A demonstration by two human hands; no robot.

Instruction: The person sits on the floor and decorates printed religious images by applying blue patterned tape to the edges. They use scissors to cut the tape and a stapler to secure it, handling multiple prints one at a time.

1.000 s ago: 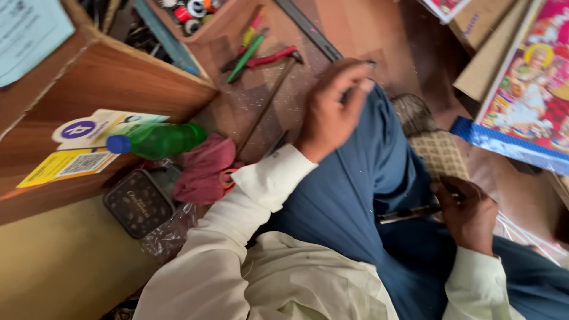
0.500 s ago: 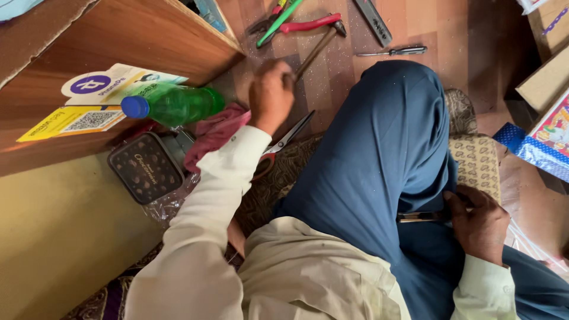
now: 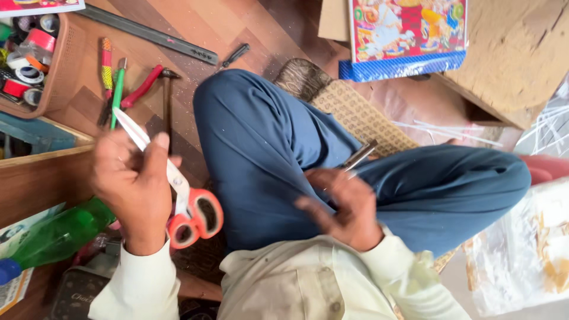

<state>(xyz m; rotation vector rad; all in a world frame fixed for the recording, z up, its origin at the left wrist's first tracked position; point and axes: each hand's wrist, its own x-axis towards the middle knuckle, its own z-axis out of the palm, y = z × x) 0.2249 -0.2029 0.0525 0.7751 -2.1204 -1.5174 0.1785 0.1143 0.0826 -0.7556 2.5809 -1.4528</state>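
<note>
Scissors (image 3: pixel 178 195) with orange handles sit clenched in left hand (image 3: pixel 133 184), blades pointing up over the floor (image 3: pixel 237 24). Right hand (image 3: pixel 344 204) rests on blue trouser leg (image 3: pixel 267 148), gripping a thin metal tool (image 3: pixel 360 157). Green bottle (image 3: pixel 56 234) lies just beside left wrist.

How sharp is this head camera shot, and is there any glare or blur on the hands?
Head view: soft, even daylight, no harsh glare; left hand and its scissors slightly motion-smeared; right hand also soft; floor tools such as the hammer read sharper.
</note>
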